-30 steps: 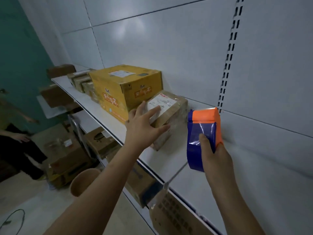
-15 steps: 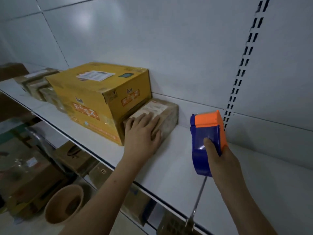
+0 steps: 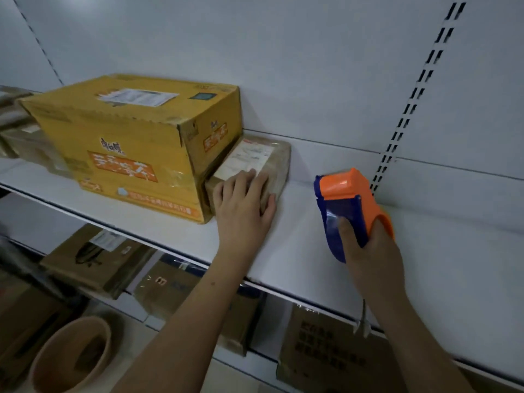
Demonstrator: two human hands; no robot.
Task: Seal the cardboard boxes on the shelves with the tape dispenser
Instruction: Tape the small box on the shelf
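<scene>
Left hand (image 3: pixel 243 207) laid flat, fingers straight, on small brown box (image 3: pixel 263 163) on white shelf (image 3: pixel 297 251), box touching large yellow box (image 3: pixel 133 140), right hand (image 3: pixel 371 251) gripping orange-and-blue tape dispenser (image 3: pixel 344 199) near the small box

Orange on top and deep blue below for the tape dispenser (image 3: pixel 347 205), blue under the right thumb. Plain brown with a white printed label for the small box (image 3: pixel 256 163) under the left fingers; beside them, yellow with orange lettering for the big box (image 3: pixel 136 148). White for the shelf (image 3: pixel 297 251).
</scene>
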